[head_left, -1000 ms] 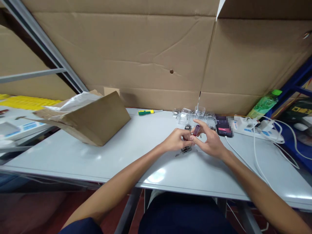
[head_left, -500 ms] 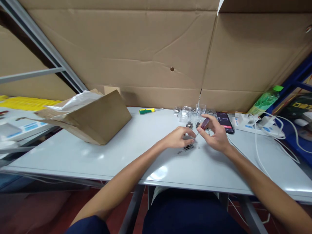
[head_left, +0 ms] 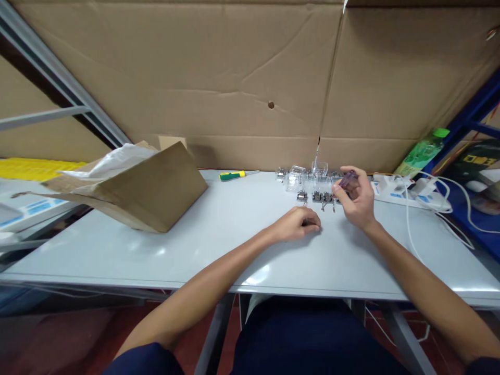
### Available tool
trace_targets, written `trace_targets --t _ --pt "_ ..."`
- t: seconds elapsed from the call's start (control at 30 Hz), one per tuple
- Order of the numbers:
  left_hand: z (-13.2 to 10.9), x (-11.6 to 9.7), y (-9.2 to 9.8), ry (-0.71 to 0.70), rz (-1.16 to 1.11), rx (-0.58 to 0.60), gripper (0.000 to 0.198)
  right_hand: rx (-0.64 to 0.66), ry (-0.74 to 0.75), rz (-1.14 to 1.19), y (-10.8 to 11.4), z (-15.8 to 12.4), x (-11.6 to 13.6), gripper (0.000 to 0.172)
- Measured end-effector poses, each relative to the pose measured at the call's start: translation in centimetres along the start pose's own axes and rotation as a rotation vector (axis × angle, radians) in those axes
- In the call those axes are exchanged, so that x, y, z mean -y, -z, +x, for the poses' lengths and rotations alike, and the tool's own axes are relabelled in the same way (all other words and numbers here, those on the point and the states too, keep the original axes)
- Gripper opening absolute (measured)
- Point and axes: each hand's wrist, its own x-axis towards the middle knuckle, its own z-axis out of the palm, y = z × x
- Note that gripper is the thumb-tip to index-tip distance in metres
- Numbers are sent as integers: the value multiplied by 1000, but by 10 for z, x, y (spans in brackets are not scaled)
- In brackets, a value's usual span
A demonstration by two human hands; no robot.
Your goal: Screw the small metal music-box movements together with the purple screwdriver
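Observation:
My left hand [head_left: 297, 224] rests on the table with its fingers curled in and their tips at the tabletop. Something small and dark shows inside the curl, too hidden to name. My right hand [head_left: 358, 200] is raised a little to the right, closed around the purple see-through handle of a screwdriver [head_left: 349, 179]; its shaft does not show clearly. Beyond my hands lie several small metal parts [head_left: 301, 196] in a loose row. Behind them are clear plastic cases [head_left: 295, 178].
A green and yellow screwdriver [head_left: 232, 176] lies at the back of the table [head_left: 219, 234]. At left, an open cardboard box [head_left: 156, 192] is tilted over. A white power strip [head_left: 414, 197] with cables and a green-capped bottle [head_left: 424, 151] stand at right. Cardboard [head_left: 214, 67] walls the back.
My right hand has lifted the purple screwdriver away from my left hand, up and right, and now covers the phone. My left hand has moved slightly right, over the spot beside the metal part.

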Motion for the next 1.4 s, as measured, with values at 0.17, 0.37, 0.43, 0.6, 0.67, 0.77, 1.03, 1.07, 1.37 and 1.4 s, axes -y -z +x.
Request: trace_targets --t 0.17,0.37,0.43,0.6,0.67,0.77,1.03,1.07,1.37,1.4 --pt "3 -7 -5 -74 171 34 16 35 16 -33 0 0 -1 44" --pt "7 -17 -12 -114 429 82 21 79 54 -112 0 -2 5 43" --pt "14 -20 -19 -124 509 103 23 62 76 -128 2 1 6 42" --pt "49 -24 -44 -176 649 164 21 -55 121 -185 15 14 0 41" --pt "67 -26 -53 -191 671 182 23 -105 135 -203 21 19 -6 40" --pt "86 -28 -59 -199 676 195 25 -142 142 -220 27 24 -15 39" --pt "56 -30 -14 -124 566 130 22 -128 153 -297 34 27 -15 36" --pt "46 -29 -4 -100 546 112 22 -119 161 -302 34 26 -14 36" --pt "2 -12 51 117 155 174 21 -2 227 -367 29 19 -7 37" --pt "5 -10 53 130 125 201 21 6 225 -365 28 18 -6 37"
